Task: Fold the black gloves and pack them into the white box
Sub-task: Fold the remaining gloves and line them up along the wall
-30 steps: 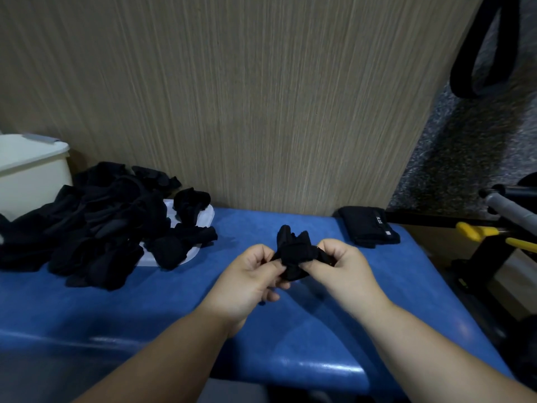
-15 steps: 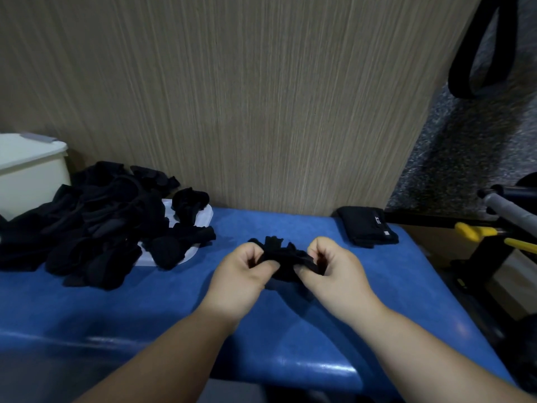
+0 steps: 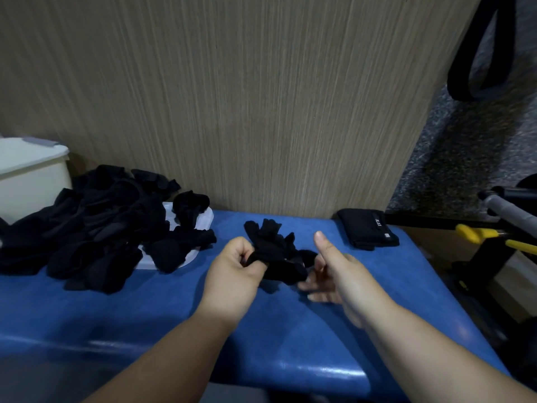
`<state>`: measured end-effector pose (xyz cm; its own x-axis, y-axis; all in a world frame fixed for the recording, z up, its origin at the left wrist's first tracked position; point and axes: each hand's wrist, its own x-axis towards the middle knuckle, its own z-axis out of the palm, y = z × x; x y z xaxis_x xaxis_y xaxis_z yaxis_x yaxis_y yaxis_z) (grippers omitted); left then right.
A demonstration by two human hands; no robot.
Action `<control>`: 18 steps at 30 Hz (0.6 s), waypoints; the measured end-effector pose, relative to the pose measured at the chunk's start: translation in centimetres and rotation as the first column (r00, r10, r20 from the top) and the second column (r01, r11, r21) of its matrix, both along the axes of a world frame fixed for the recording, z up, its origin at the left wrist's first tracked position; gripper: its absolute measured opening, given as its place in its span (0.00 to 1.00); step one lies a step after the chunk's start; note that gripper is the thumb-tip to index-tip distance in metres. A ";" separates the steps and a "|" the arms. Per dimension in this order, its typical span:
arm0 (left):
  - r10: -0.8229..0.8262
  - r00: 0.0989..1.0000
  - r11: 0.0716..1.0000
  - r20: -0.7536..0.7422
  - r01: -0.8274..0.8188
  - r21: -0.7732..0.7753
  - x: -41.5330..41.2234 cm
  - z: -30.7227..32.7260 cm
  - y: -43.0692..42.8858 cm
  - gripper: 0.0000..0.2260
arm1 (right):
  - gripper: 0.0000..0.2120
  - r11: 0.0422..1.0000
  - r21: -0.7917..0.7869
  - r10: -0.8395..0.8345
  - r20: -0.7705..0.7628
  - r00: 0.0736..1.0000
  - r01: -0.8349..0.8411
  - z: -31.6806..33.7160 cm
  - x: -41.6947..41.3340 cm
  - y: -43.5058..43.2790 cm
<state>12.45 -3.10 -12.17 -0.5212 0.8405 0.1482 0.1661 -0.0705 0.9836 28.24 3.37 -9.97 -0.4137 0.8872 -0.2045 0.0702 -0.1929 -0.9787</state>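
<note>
black glove (image 3: pixel 273 251) sits mid-bench, between the two hands and nearer the far edge than the near one. it is held just above the blue bench (image 3: pixel 174 315), with a shadow under it. can't tell if its lowest fold touches the surface.

glove look: plain black knit, matte, crumpled into a loose bunch, not a flat fold. finger stalls stick up and away toward the far edge, splayed unevenly. the body is gathered into a thick band running left to right. the right end curls into a small loop, likely the cuff. a tiny pale speck shows mid-body, too small to read.

left hand (image 3: pixel 235 274): fingers curled in, thumb against them, pinching the left end of the glove. fabric comes out from the pinch.

right hand (image 3: pixel 334 271): spread, thumb raised clear of the glove. fingers are stretched out low under the glove's right end and motion-blurred, so can't confirm contact.

pile of black gloves (image 3: pixel 96 225): big loose heap at the far left of the bench, unsorted and overlapping. part of it lies on a flat white tray (image 3: pixel 203 222), and some gloves spill off the tray onto the bench.

white box (image 3: pixel 29 175): far left edge, just beside the pile, cream-white, with a grey tab on top. inside not visible.

folded black item (image 3: pixel 367 228): far right corner, flat and squared, with small light lettering. well apart from the hands.

wood-grain panel (image 3: pixel 261 97) stands along the far edge.
</note>
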 end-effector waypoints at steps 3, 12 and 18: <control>-0.082 0.996 0.996 -0.027 0.083 0.036 0.6 -0.1 0.0 0.16 | 0.30 0.959 -0.252 0.132 -0.002 0.991 -0.129 -0.2 -0.1 -0.3; -0.236 0.967 0.971 0.094 0.230 0.069 0.9 0.1 -0.4 0.13 | 0.24 0.914 -0.396 -0.065 -0.351 0.934 -0.085 -0.6 0.0 0.9; -0.306 0.942 0.952 0.135 0.302 0.049 0.8 0.4 -0.5 0.10 | 0.18 0.929 -0.369 -0.112 -0.377 0.920 -0.038 -0.9 0.2 1.6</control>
